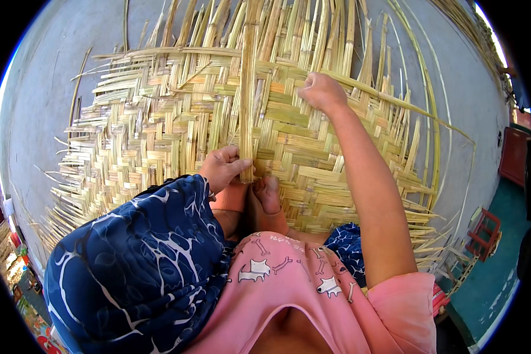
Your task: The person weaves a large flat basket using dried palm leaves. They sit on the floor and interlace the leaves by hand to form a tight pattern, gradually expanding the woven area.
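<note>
A large mat (177, 127) of woven flat bamboo-like strips lies on the floor in front of me, with loose ends fanning out along its edges. My left hand (223, 169) pinches the near end of a long upright strip (248, 82), thumb on top. That strip runs away from me over the weave to the far edge. My right hand (323, 92) is closed in a fist over the far right part of the weave. Beside it a greenish strip (395, 101) slants off to the right. Whatever the right fingers hold is hidden.
My bare foot (268, 194) rests on the mat's near edge, close to my left hand. Blue patterned cloth (130, 259) covers my left knee. At the right stand a small red-brown wooden frame (484, 234) and a green floor area (495, 283). Grey floor (35, 118) surrounds the mat.
</note>
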A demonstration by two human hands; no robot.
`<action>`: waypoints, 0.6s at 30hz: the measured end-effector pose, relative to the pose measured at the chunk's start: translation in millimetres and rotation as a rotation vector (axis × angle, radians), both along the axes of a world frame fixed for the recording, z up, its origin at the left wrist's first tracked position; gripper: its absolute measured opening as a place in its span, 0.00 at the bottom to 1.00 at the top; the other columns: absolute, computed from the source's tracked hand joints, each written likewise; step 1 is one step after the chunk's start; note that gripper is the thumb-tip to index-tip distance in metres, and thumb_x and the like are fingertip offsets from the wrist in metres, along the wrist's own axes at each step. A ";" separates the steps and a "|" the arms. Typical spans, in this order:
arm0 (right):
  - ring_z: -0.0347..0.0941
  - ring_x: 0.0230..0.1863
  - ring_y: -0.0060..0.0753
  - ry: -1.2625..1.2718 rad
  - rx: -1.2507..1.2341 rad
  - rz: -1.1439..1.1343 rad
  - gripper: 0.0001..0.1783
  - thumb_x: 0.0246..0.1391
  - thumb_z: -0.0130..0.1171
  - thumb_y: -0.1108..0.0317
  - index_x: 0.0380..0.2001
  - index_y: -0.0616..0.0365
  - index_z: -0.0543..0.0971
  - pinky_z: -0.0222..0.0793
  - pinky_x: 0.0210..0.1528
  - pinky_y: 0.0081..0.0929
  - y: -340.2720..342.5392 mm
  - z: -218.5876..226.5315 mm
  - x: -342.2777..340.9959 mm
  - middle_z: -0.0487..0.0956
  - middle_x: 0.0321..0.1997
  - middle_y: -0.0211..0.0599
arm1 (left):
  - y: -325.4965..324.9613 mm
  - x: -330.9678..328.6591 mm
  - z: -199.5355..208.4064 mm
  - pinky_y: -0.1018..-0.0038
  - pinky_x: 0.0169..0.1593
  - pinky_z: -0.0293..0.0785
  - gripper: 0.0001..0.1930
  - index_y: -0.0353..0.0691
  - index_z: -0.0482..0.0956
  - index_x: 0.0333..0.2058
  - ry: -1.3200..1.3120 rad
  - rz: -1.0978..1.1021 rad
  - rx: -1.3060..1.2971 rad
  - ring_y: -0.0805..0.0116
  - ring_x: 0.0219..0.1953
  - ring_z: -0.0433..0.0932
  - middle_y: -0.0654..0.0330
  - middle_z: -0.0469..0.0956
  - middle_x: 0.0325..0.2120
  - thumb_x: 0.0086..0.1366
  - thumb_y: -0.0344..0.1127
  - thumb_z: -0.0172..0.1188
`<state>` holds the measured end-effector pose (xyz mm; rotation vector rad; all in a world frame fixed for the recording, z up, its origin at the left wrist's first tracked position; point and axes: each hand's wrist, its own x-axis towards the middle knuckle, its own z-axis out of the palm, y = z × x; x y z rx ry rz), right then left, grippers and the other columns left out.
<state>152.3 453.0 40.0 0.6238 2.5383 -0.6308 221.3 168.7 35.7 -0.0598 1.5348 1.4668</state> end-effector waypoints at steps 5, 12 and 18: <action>0.75 0.38 0.42 0.062 -0.024 0.018 0.13 0.38 0.57 0.59 0.29 0.52 0.76 0.68 0.40 0.37 6.2 -8.2 4.0 0.79 0.33 0.39 | -8.5 1.8 -10.0 0.81 0.28 0.72 0.10 0.35 0.76 0.38 -0.003 0.057 0.018 0.80 0.26 0.73 0.65 0.78 0.28 0.63 0.35 0.57; 0.75 0.38 0.42 0.110 -0.071 0.036 0.18 0.41 0.58 0.50 0.30 0.52 0.76 0.68 0.39 0.37 17.0 -19.6 6.1 0.79 0.33 0.39 | -13.3 7.6 -21.2 0.80 0.28 0.74 0.10 0.35 0.76 0.37 -0.004 0.134 0.048 0.78 0.25 0.74 0.63 0.78 0.27 0.62 0.36 0.58; 0.76 0.39 0.42 0.022 0.163 0.024 0.31 0.42 0.57 0.38 0.36 0.54 0.79 0.70 0.40 0.39 -14.2 4.6 -3.5 0.80 0.36 0.41 | -2.5 -0.3 -2.4 0.79 0.26 0.75 0.10 0.35 0.76 0.37 -0.003 0.059 -0.085 0.78 0.26 0.74 0.64 0.76 0.25 0.62 0.36 0.58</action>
